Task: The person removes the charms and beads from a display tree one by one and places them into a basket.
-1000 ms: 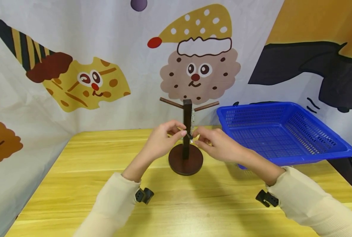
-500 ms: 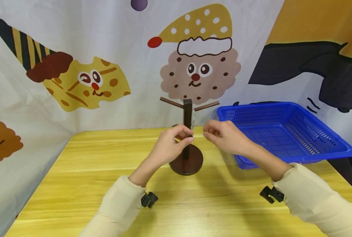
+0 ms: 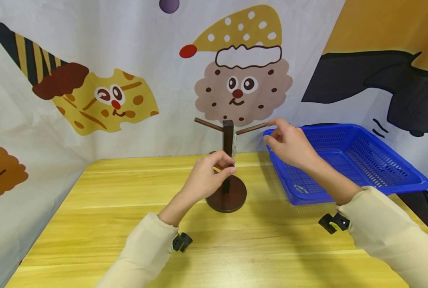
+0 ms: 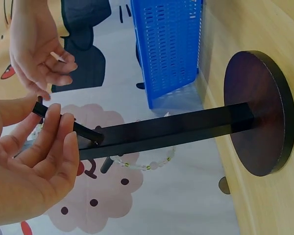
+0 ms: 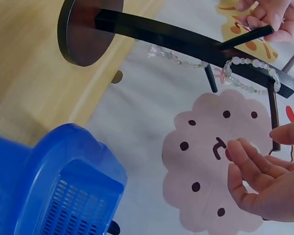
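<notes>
Left hand [image 3: 211, 176] pinching 6 o'clock peg [image 4: 83, 129] of stand [image 3: 227, 140], right hand [image 3: 290, 145] with thumb and fingers apart at tip of 2 o'clock peg [image 3: 251, 128], contact unclear, beaded bracelet [image 5: 256, 63] looped on that peg near post, blue basket [image 3: 358, 170] at 3 o'clock.

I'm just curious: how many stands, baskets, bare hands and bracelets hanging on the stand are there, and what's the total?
Stands: 1, dark brown stand
Baskets: 1, blue basket
Bare hands: 2, left hand and right hand
Hanging bracelets: 2, upper bracelet and lower bracelet
Total: 6
</notes>
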Motion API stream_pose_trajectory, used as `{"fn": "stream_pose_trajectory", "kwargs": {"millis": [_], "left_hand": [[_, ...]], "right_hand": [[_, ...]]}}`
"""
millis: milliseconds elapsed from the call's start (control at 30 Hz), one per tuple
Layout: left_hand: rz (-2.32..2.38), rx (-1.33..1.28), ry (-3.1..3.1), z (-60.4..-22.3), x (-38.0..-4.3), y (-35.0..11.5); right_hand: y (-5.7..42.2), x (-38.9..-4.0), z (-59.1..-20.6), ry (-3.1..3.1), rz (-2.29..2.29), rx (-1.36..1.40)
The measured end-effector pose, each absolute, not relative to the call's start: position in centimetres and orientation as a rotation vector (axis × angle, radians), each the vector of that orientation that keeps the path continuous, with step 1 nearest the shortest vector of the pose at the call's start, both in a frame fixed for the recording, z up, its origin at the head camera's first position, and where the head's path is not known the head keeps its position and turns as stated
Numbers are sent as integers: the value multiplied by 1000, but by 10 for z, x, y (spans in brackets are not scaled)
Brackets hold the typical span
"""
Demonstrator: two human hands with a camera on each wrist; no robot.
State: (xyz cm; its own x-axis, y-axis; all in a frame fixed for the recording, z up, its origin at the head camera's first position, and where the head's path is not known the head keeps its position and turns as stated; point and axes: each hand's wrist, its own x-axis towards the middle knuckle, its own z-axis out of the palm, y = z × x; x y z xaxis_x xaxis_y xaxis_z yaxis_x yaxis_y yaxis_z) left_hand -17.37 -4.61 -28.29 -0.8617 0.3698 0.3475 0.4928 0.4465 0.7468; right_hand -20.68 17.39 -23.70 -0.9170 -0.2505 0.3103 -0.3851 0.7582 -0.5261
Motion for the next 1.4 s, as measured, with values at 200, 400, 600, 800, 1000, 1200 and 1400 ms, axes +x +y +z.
{"fn": "stream_pose_trajectory", "kwargs": {"millis": [200, 400, 600, 800, 1000, 1200, 1400], "left_hand": [[-1376, -771, -2544, -283, -174, -45], [-1387, -770, -2533, -283, -175, -45], [-1400, -762, -2540, -283, -175, -46], [-1416, -736, -2553, -283, -176, -50], [-1431, -679, -2580, -283, -176, -58], [-1430, -625, -2569, -283, -177, -67], [-1400, -588, -2570, -283, -179, -74]], "right_hand": [[175, -209, -237, -2734, 944, 543], [176, -210, -238, -2723, 957, 562], [178, -210, -239, -2714, 934, 569], [180, -209, -239, -2698, 941, 570], [179, -205, -240, -2637, 966, 590], [181, -201, -242, -2574, 942, 665], [180, -195, -241, -2529, 947, 726]]}}
